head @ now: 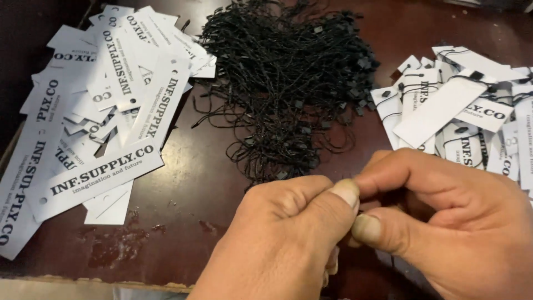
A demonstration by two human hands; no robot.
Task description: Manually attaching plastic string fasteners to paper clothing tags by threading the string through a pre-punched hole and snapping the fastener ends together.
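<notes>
My left hand (288, 233) and my right hand (449, 216) meet at the lower middle, thumbs and forefingers pinched together. A thin black string (392, 265) hangs below the right fingers; what exactly is pinched is hidden by the fingers. Just beyond the hands lies a tangled heap of black string loops with small plastic locks (283, 83). A pile of white paper hang tags with black print (105, 111) lies to the left. At the right sits a second pile of white tags (461, 111) with black strings threaded through them.
Everything rests on a dark red-brown table (189, 183) with a worn, chipped patch near the front edge (111, 250). The table's front edge runs along the bottom left.
</notes>
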